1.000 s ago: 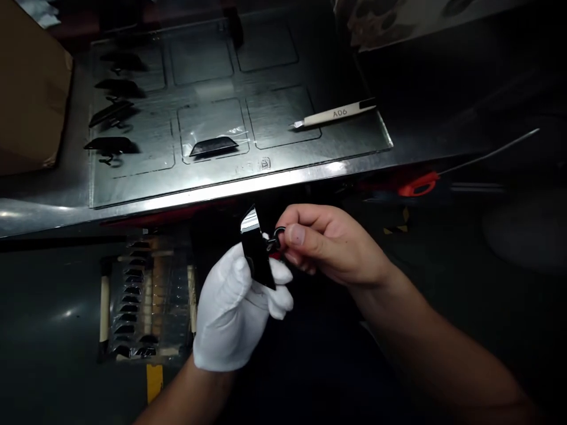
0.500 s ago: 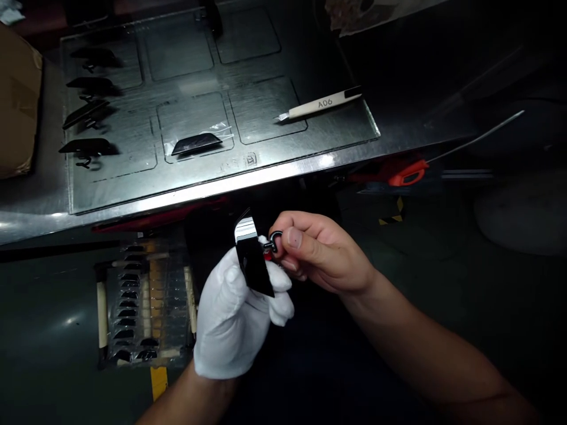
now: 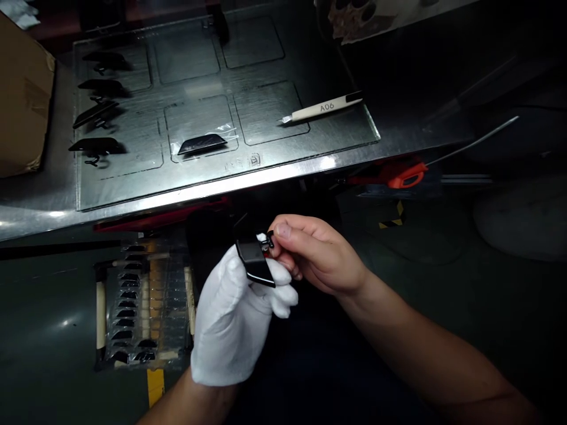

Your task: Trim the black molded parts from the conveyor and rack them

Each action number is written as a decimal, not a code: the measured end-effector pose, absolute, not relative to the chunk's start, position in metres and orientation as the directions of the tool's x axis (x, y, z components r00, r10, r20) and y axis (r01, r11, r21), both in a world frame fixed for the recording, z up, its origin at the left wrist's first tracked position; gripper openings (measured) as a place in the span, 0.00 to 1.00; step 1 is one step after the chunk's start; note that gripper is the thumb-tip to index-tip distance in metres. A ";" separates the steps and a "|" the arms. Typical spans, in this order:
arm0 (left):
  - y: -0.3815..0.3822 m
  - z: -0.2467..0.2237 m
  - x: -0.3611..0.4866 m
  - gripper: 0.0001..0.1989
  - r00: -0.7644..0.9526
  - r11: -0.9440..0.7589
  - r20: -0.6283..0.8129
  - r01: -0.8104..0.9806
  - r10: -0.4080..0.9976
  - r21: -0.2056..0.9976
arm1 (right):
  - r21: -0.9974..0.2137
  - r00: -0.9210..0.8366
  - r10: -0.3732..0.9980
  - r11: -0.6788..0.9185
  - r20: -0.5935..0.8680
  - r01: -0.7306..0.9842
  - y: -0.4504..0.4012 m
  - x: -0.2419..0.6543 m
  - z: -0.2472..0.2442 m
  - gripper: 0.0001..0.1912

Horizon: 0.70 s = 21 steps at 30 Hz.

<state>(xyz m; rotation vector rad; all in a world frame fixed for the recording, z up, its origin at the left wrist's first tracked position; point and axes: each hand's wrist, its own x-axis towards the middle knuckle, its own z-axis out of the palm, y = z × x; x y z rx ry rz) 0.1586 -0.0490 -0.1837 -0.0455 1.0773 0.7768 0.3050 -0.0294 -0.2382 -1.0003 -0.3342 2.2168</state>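
While steadying the black piece in the gloved left hand, pinches at the small hook on its side with the bare right hand. Seen in the head view, all of it, just in front of the near edge of the metal table and off its surface. On the left, gloved thumb and fingers closed on the piece from opposite sides, probably to spare the glossy face from skin marks and to brace it against the other hand. On the right, thumb and fingertips drawn together at the outer end of the hook, likely without a glove for better feel; with the contact partly hidden, impossible to tell how tight.

Beyond, on the clear sheet: to the left, four other black pieces in a rough column, with small hooks toward the near edge, perhaps for easy reach and counting. Nearer the middle, on clear film, one more dark piece, possibly to protect it from scratches. Toward the right, a pale craft knife lying flat, with its tip pointing left, apart from both hands.
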 end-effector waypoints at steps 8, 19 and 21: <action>-0.054 -0.184 0.150 0.16 0.309 0.762 -0.744 -0.516 0.592 0.392 | -0.554 -0.465 0.722 -0.692 -0.512 -0.463 -0.035 0.314 -0.232 0.14; -0.078 -0.200 0.139 0.23 0.446 0.734 -0.616 -0.578 0.650 0.357 | -0.617 -0.517 0.744 -0.654 -0.422 -0.438 -0.035 0.324 -0.217 0.07; -0.077 -0.199 0.140 0.22 0.434 0.730 -0.626 -0.588 0.648 0.348 | -0.591 -0.510 0.717 -0.690 -0.476 -0.418 -0.036 0.323 -0.217 0.09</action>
